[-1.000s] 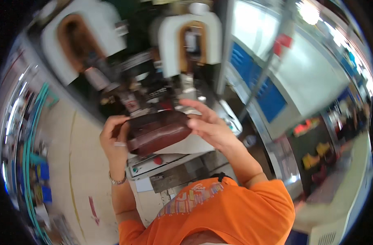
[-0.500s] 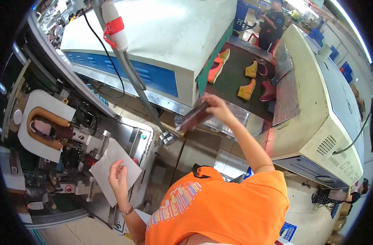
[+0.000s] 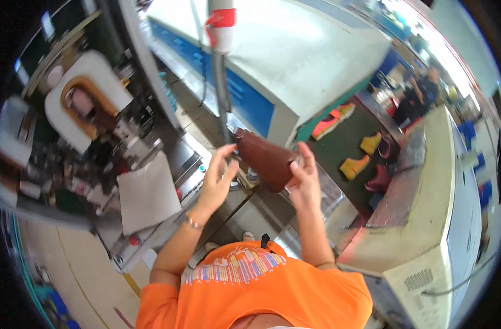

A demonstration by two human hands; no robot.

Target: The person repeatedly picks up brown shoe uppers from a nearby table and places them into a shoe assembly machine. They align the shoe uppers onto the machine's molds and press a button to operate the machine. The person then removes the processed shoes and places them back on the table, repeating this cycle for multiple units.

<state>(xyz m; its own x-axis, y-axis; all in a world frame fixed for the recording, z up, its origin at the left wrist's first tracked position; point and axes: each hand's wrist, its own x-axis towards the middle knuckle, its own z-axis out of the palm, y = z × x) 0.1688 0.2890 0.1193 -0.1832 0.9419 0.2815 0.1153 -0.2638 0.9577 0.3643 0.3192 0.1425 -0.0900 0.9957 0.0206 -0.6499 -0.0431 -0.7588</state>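
A brown leather shoe upper (image 3: 265, 162) is raised in front of my chest, its narrower end toward the left. My right hand (image 3: 305, 183) grips its wide right end, with the thumb on the near face. At the narrow end, my left hand (image 3: 220, 178) has its fingers bent and apart, the fingertips right by the edge; whether they touch it is blurred. Left of my hands, a machine holds a dark piece with a pinkish top inside a tan U-shaped pad (image 3: 91, 104) on a white block.
A white sheet (image 3: 149, 192) lies on the left machine's front. Ahead stands a white-and-blue machine (image 3: 261, 60) behind a metal pole (image 3: 220, 88). Yellow, red and pink shoe pieces rest on a dark conveyor (image 3: 338, 145) beside a cream housing (image 3: 426, 219). Another person (image 3: 420, 96) stands beyond.
My right hand has brought the brown upper in front of my body. My left hand has left the white sheet and come up to the upper's other end. The view has turned left.
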